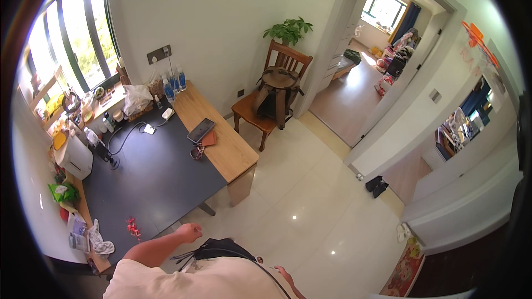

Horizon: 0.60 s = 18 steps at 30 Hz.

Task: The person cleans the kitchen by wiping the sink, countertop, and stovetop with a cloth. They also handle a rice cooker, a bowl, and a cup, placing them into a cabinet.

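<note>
My left hand (191,232) is held just off the near corner of the dark-topped desk (153,182), fingers curled, with nothing seen in it. My right hand (284,274) hangs low beside my body, partly hidden by my shirt; whether it holds anything does not show. A black bag (224,249) on a strap lies against my front. Red ribbon-like decorations (133,227) lie on the desk left of my left hand. Farther along the desk, a smartphone (201,131) rests partly over an orange-red case (209,138) with a patterned strap (197,152).
A wooden chair (242,110) bears a brown backpack (278,91) by the wall, near a doorway. Bottles (168,90), a white charger (149,129) and a white appliance (77,155) stand or lie on the desk. Black shoes (376,187) are on the tiled floor.
</note>
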Motion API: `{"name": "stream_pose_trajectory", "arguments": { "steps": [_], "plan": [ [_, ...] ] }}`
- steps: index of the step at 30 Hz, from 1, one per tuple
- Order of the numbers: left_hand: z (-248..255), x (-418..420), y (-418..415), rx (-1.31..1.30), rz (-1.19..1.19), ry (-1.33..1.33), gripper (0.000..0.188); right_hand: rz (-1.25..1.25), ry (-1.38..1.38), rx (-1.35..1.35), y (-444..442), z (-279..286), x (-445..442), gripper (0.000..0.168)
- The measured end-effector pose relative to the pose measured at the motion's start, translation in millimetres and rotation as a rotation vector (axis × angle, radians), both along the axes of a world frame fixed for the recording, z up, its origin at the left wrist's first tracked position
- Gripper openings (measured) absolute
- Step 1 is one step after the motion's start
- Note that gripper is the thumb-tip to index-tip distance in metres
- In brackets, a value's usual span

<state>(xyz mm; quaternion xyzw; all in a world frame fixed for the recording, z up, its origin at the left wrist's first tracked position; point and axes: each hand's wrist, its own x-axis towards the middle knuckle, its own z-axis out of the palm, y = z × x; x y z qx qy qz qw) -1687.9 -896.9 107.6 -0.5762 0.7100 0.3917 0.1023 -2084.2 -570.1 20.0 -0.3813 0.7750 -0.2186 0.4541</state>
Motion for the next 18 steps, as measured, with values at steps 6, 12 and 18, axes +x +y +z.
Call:
{"name": "stream_pose_trajectory", "arguments": {
  "steps": [6,12,18],
  "plan": [
    [-20,-59,-50,-0.015,0.106,0.133,0.044,0.136,0.158,-0.056,-89,-31,-111,0.034],
    [-25,-151,-160,-0.027,0.055,0.216,0.042,-0.289,-0.039,0.088,-156,-1,-214,0.033],
    [8,-238,-262,-0.082,-0.048,0.333,0.039,-0.270,0.034,0.255,-185,37,-261,0.031]
  ]
}}
